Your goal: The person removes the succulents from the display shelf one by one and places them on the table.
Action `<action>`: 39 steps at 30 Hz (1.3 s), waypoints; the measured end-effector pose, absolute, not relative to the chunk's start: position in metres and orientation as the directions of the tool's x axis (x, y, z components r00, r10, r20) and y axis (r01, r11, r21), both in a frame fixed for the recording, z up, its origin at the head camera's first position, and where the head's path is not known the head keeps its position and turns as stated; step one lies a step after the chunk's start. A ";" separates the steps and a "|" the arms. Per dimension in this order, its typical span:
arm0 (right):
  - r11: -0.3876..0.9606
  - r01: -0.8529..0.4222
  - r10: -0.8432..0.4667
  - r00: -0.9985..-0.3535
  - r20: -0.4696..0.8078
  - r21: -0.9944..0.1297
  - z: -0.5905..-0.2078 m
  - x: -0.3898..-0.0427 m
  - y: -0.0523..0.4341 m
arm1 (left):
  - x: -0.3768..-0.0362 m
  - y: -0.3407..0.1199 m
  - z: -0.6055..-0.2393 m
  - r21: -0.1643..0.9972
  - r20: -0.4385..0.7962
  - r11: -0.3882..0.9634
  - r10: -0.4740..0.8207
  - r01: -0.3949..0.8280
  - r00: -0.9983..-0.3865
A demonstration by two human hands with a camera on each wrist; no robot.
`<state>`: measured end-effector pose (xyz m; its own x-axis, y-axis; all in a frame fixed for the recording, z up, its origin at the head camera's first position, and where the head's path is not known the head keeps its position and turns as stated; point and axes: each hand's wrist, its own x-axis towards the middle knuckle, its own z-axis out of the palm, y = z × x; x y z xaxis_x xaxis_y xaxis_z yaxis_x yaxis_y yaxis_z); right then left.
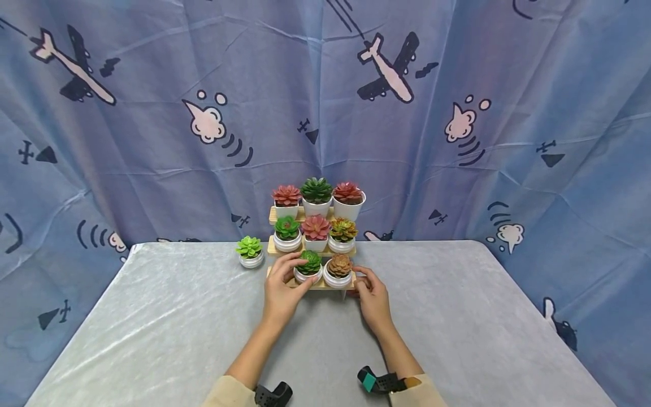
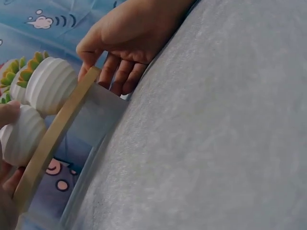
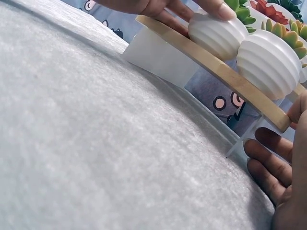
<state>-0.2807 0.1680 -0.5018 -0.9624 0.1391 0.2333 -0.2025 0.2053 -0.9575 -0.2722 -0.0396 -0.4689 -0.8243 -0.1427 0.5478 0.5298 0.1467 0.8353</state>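
Observation:
A three-tier wooden stand (image 1: 311, 285) stands at the table's far middle and carries small white pots of succulents. On its bottom shelf are a dark green succulent pot (image 1: 309, 265) and a brown succulent pot (image 1: 339, 269). My left hand (image 1: 295, 270) grips the green pot, thumb in front and fingers behind it. The right wrist view shows that thumb on the ribbed pot (image 3: 218, 34). My right hand (image 1: 362, 280) pinches the right end of the bottom shelf. In the left wrist view its thumb lies on top of the shelf (image 2: 53, 136) and its fingers (image 2: 122, 76) curl underneath.
A loose pot with a light green succulent (image 1: 250, 251) stands on the table left of the stand. The grey table cloth (image 1: 178, 328) stretches toward me. A blue curtain with aeroplane prints (image 1: 152, 141) hangs close behind the table.

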 end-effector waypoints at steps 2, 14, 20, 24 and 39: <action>0.200 -0.210 0.137 -0.961 0.240 -0.957 -0.502 -0.281 0.169 | -0.273 -0.041 -0.469 0.843 0.538 0.106 -0.127 0.528 -0.833; 0.203 -0.220 0.137 -0.959 0.250 -0.954 -0.502 -0.278 0.171 | -0.269 -0.055 -0.440 0.871 0.491 0.053 -0.022 0.489 -0.871; 0.200 -0.217 0.131 -0.960 0.246 -0.955 -0.500 -0.278 0.172 | -0.262 -0.063 -0.417 0.864 0.502 0.058 -0.034 0.500 -0.864; 0.219 -0.210 0.143 -0.959 0.244 -0.953 -0.501 -0.278 0.172 | -0.259 -0.072 -0.405 0.853 0.522 0.076 -0.073 0.517 -0.850; 0.187 -0.177 0.116 -0.973 0.201 -0.966 -0.464 -0.259 0.160 | -0.270 -0.129 -0.393 0.794 0.608 0.223 -0.292 0.566 -0.738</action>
